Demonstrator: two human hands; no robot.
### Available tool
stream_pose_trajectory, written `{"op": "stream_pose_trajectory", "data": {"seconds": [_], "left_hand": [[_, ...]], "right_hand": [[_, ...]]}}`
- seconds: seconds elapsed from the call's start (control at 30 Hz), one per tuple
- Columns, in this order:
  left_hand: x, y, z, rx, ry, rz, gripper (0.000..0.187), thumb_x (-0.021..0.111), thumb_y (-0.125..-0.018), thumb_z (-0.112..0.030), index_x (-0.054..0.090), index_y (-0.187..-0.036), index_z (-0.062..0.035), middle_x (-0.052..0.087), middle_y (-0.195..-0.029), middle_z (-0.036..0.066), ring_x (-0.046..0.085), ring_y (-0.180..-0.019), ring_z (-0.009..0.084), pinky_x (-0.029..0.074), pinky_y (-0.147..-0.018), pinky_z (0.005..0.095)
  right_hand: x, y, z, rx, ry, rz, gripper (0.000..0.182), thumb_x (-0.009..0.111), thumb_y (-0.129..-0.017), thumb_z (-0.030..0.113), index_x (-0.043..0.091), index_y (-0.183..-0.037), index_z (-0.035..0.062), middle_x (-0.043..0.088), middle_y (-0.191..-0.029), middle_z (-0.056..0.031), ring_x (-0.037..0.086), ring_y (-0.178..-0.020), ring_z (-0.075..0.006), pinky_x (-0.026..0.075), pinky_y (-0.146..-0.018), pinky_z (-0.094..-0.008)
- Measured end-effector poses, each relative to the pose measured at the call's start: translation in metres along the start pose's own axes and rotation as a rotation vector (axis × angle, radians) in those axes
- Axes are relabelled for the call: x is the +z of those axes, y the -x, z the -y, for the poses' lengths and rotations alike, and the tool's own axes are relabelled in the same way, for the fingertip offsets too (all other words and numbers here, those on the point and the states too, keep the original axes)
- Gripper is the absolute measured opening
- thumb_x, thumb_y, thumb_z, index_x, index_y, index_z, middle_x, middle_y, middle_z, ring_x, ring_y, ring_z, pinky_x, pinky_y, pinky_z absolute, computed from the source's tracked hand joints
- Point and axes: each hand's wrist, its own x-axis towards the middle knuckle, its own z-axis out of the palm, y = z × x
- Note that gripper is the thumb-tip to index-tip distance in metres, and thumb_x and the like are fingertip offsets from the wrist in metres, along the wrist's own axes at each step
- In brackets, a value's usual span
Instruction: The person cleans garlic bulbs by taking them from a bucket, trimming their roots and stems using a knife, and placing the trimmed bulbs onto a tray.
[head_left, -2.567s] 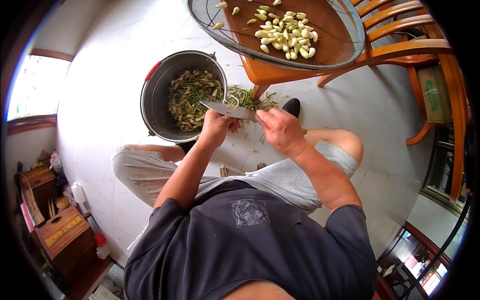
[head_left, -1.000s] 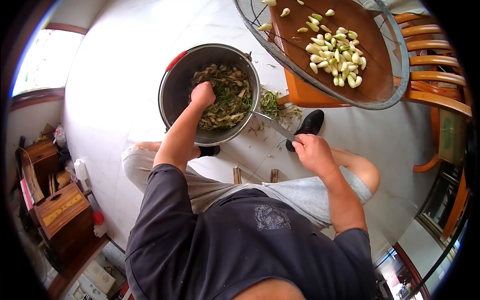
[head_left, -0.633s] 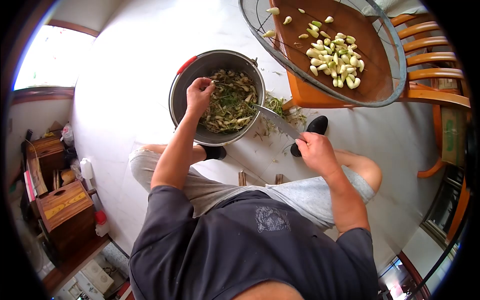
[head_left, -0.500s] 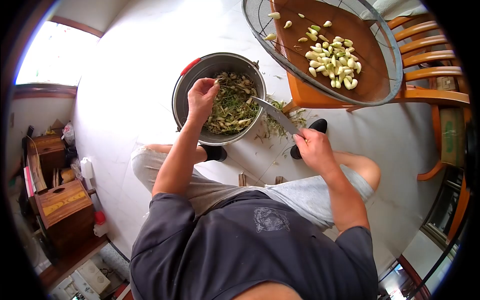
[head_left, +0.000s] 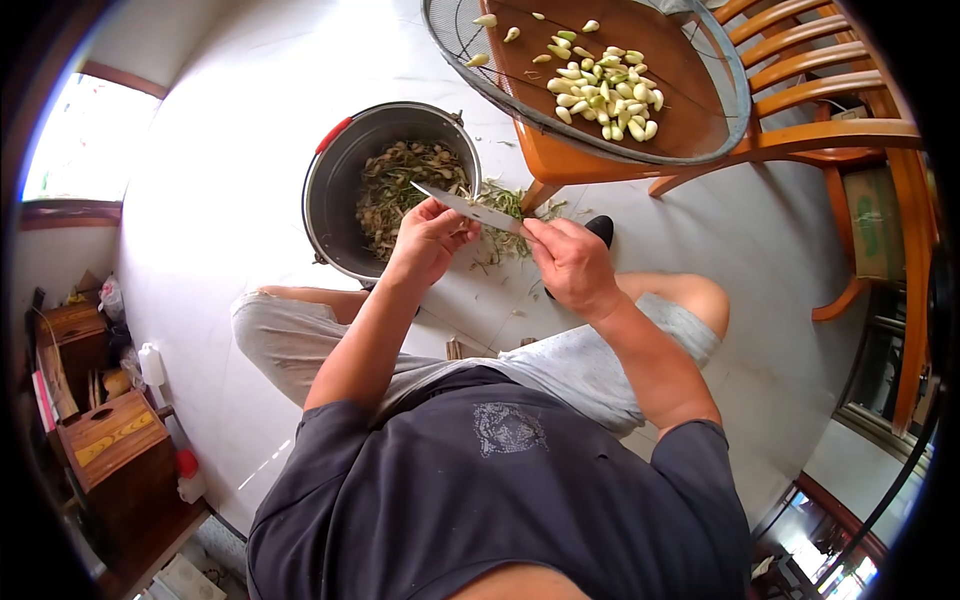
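Note:
My right hand (head_left: 572,265) grips a knife (head_left: 468,207) by its handle. The blade points left across the fingertips of my left hand (head_left: 432,238), over the bucket's near right rim. Those left fingers are pinched together; the small thing between them is mostly hidden by the blade. Below and beyond them stands a grey metal bucket (head_left: 325,215) with a red grip on its bail. Dry stems, green leaves and pale bulbs (head_left: 385,195) lie inside it. At the upper right, a round mesh sieve (head_left: 742,90) holds many trimmed white-green bulbs (head_left: 615,95).
The sieve rests on a wooden chair (head_left: 545,160). Leaf scraps (head_left: 505,205) litter the floor between bucket and chair, near a black shoe (head_left: 600,230). Wooden cabinets (head_left: 115,435) stand at far left, with a white bottle (head_left: 150,364) beside them.
My left hand has come down and right, from above the bucket to beside the knife. The knife has swung flatter and moved left to meet it. The view has shifted right.

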Motion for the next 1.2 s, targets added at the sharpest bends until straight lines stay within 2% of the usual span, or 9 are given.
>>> {"op": "stream_pose_trajectory", "data": {"seconds": [0.13, 0.23, 0.33, 0.57, 0.73, 0.8, 0.87, 1.03, 1.2], "left_hand": [[0.009, 0.002, 0.008, -0.043, -0.015, 0.009, 0.013, 0.056, -0.083, 0.003, 0.057, -0.095, -0.0002, 0.062, -0.086, 0.01, 0.059, -0.071, 0.0201, 0.049, -0.066, 0.0325], [0.014, 0.004, 0.009, -0.021, 0.013, 0.025, 0.009, 0.057, -0.085, 0.001, 0.059, -0.093, -0.0003, 0.063, -0.085, 0.009, 0.06, -0.072, 0.0171, 0.05, -0.068, 0.0315], [0.014, 0.004, 0.01, -0.029, 0.012, -0.015, 0.015, 0.051, -0.082, 0.005, 0.053, -0.096, -0.0005, 0.058, -0.088, 0.011, 0.059, -0.075, 0.0241, 0.05, -0.065, 0.0341], [0.018, 0.005, 0.009, -0.012, -0.097, -0.052, 0.013, 0.054, -0.082, 0.004, 0.054, -0.094, -0.0008, 0.058, -0.087, 0.011, 0.06, -0.076, 0.0238, 0.051, -0.066, 0.0346], [0.009, 0.002, 0.006, -0.038, -0.046, 0.113, 0.011, 0.063, -0.083, -0.003, 0.056, -0.091, -0.0024, 0.062, -0.084, 0.009, 0.06, -0.071, 0.0195, 0.051, -0.069, 0.0318], [0.01, 0.003, 0.004, -0.032, -0.038, 0.137, 0.013, 0.062, -0.084, -0.003, 0.057, -0.096, -0.0004, 0.063, -0.086, 0.01, 0.061, -0.072, 0.0179, 0.051, -0.07, 0.0311], [0.015, 0.005, -0.001, -0.03, -0.028, 0.14, 0.016, 0.062, -0.086, -0.003, 0.058, -0.101, 0.0003, 0.064, -0.089, 0.01, 0.062, -0.073, 0.0172, 0.051, -0.072, 0.0305], [0.018, 0.008, 0.002, -0.058, -0.043, 0.109, 0.022, 0.06, -0.088, -0.004, 0.058, -0.109, -0.0012, 0.065, -0.093, 0.01, 0.063, -0.081, 0.0176, 0.051, -0.075, 0.0289], [0.003, -0.008, 0.017, 0.054, 0.0, 0.018, 0.017, 0.062, -0.085, -0.001, 0.058, -0.102, -0.0037, 0.063, -0.09, 0.009, 0.061, -0.079, 0.0176, 0.051, -0.071, 0.0308]], "right_hand": [[-0.003, 0.002, 0.0, -0.046, 0.068, 0.0, 0.023, 0.065, -0.076, 0.007, 0.064, -0.099, 0.0053, 0.057, -0.073, -0.0096, 0.058, -0.069, -0.0279, 0.047, -0.06, -0.0375], [-0.004, 0.005, -0.002, -0.071, 0.123, -0.007, 0.022, 0.065, -0.077, 0.007, 0.063, -0.099, 0.0038, 0.056, -0.072, -0.0099, 0.057, -0.067, -0.0276, 0.047, -0.059, -0.0368], [-0.004, 0.008, -0.003, -0.079, 0.156, -0.012, 0.021, 0.066, -0.078, 0.008, 0.063, -0.098, 0.0039, 0.055, -0.07, -0.0094, 0.057, -0.066, -0.0272, 0.046, -0.058, -0.0365], [-0.005, 0.01, -0.004, -0.088, 0.143, -0.017, 0.022, 0.067, -0.077, 0.008, 0.063, -0.098, 0.0034, 0.053, -0.069, -0.0089, 0.057, -0.066, -0.027, 0.046, -0.058, -0.0358], [0.003, 0.02, -0.02, 0.134, 0.192, 0.097, 0.007, 0.059, -0.081, 0.01, 0.062, -0.085, 0.0054, 0.057, -0.071, -0.0126, 0.058, -0.069, -0.032, 0.048, -0.062, -0.0409], [-0.005, 0.023, -0.035, 0.338, 0.286, 0.279, 0.014, 0.052, -0.082, 0.014, 0.06, -0.074, 0.0058, 0.06, -0.076, -0.0163, 0.059, -0.073, -0.0368, 0.048, -0.066, -0.0458], [-0.016, 0.022, -0.034, 0.471, 0.325, 0.384, 0.015, 0.05, -0.08, 0.012, 0.062, -0.077, 0.0034, 0.063, -0.079, -0.0184, 0.062, -0.077, -0.0356, 0.05, -0.071, -0.0444], [-0.019, 0.019, -0.029, 0.44, 0.188, 0.237, 0.016, 0.055, -0.082, 0.015, 0.061, -0.076, 0.0014, 0.062, -0.075, -0.0209, 0.06, -0.074, -0.039, 0.048, -0.067, -0.0462], [-0.018, 0.01, -0.026, 0.465, 0.017, 0.225, 0.017, 0.056, -0.083, 0.017, 0.063, -0.083, 0.0017, 0.063, -0.078, -0.0198, 0.06, -0.075, -0.0378, 0.048, -0.067, -0.0444]]}}
